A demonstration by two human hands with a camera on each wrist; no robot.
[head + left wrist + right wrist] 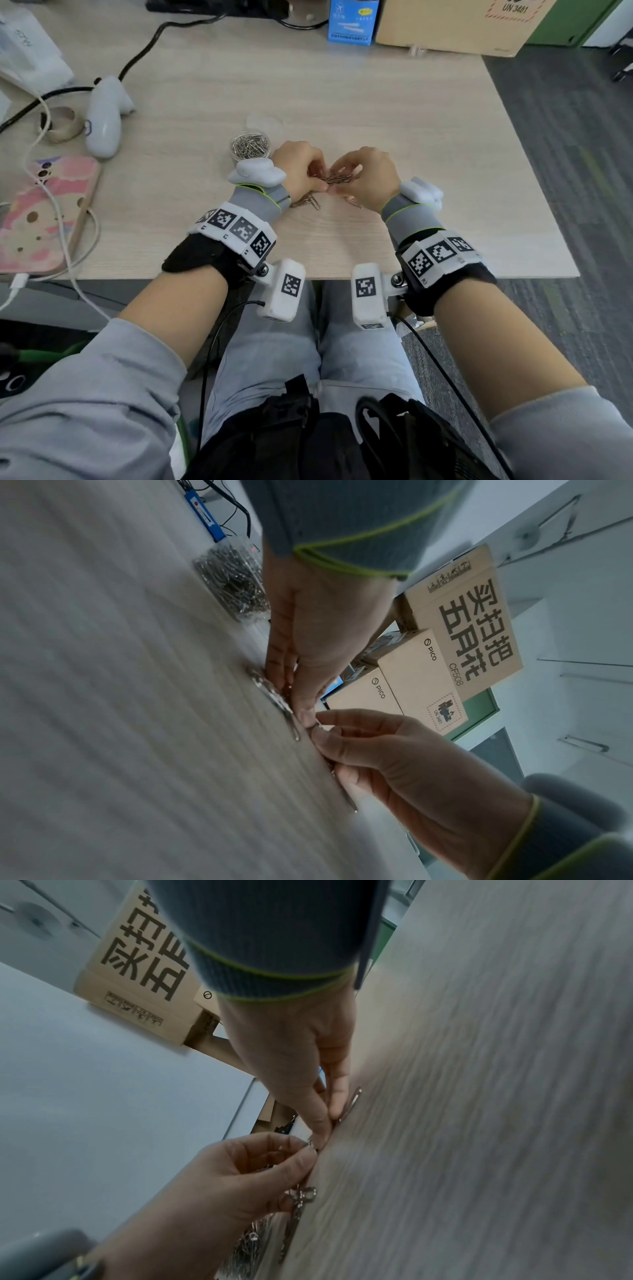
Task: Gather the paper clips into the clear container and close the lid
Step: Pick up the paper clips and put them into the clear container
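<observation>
A person is sitting at a pale wood-grain desk (376,113), seen from above by the head camera. The landmark is a small round clear plastic container (250,145), already holding a heap of thin silver wire paper clips and standing open. Just beyond the container, a clear plastic lid (263,121) is lying flat on the desk.

Just to the near right of the container, both hands are meeting over a loose pile of paper clips (337,179). The left hand (299,168) is curling its fingers in, with thumb and fingertips (304,712) pressing down on the clips at the desk surface. The right hand (366,174) is doing the same from the other side, its thumb and fingers (337,1096) pinching at clips. How many clips each hand is actually holding cannot be told. A few more stray clips (308,202) are lying nearer the person than the container, beside the left wrist.

The clips are looking light, stiff and slippery, and they are likely to tangle and slide flat against the desk. Pinching a bunched cluster between both hands, or scooping from the pile's edges, is probably safer than lifting single clips. The container is probably light too, so bumping it could tip it.
</observation>
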